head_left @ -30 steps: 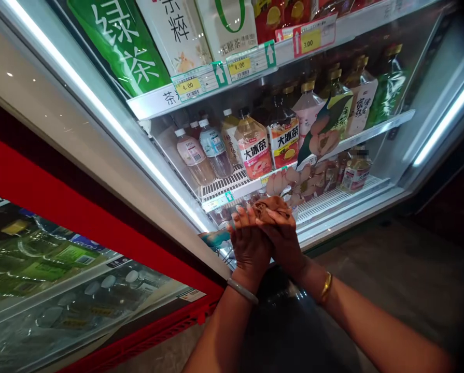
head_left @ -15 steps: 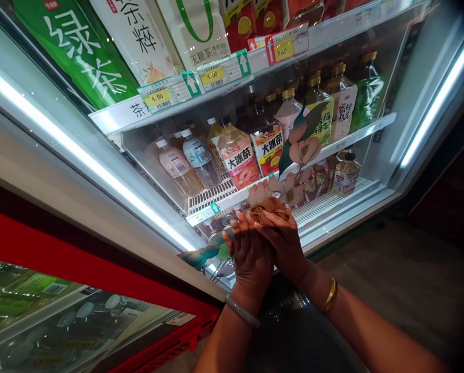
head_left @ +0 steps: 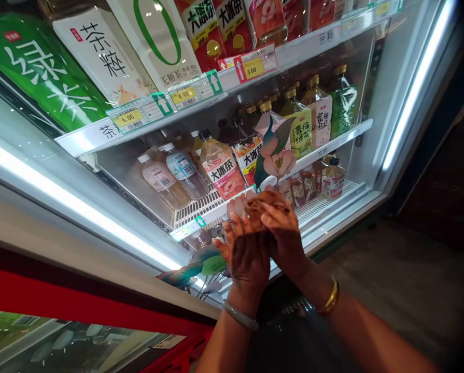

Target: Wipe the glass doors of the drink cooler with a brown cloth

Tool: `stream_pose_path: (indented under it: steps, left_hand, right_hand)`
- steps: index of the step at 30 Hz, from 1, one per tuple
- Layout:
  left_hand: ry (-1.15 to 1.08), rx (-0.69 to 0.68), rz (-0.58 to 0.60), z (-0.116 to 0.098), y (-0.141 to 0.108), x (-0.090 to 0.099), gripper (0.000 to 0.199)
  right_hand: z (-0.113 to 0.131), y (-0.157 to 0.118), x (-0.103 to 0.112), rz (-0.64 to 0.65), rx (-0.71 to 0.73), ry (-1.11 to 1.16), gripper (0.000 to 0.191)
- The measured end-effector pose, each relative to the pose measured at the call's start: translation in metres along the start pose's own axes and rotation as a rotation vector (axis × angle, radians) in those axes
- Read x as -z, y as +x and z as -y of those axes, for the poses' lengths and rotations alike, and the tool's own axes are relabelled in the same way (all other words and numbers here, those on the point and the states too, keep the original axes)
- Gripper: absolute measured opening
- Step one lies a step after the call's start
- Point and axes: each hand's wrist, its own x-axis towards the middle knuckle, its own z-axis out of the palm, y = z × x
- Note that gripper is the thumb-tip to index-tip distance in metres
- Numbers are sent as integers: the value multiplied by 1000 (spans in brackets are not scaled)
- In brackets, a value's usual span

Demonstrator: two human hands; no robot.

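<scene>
A crumpled brown cloth [head_left: 266, 203] is bunched in my right hand [head_left: 286, 235], whose fingers are curled over it. It lies against the front of a drinks fridge, at a flower decal [head_left: 280, 163]. Close beside it on the left is my left hand [head_left: 249, 254], fingers stretched up and apart, overlapping the cloth's lower edge. The left palm is hidden, so I cannot tell how firmly it touches the cloth. A pale bangle [head_left: 239, 316] circles the left wrist, a gold one [head_left: 331, 298] the right.
Behind the decal, bottled drinks [head_left: 222, 166] stand on a middle shelf [head_left: 333, 146]. Large tea packs [head_left: 99, 57] fill the upper shelf above price tags [head_left: 128, 117]. A red-framed fridge section [head_left: 60, 298] lies at lower left. Dark floor [head_left: 375, 264] shows at right.
The view has shifted, so the fridge shelves appear farther left and slightly lower. Both hands remain together at the cloth, and more of the cloth shows above the fingers.
</scene>
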Motion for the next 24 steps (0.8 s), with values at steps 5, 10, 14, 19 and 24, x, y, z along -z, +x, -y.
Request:
stream_pose_path:
  steps: [5,10,14,19,24]
  left_hand:
    - [-3,47,24,-14,2,-8,73]
    - [-23,48,12,-14,0,-10,72]
    - [31,31,-11,-15,1,-8,70]
    - [82,-43,-91,-23,7,-19,69]
    - [74,-78,-82,-25,7,-26,64]
  right_hand:
    - [-18,-5,8,-25,0,-53,54]
    - [-15,-3,14,53,26,86,58]
    - [-36,22,15,-12,124,9,57]
    - [-37,-5,17,-14,76,-31,53]
    - [-48,-7,22,10,130,-30,52]
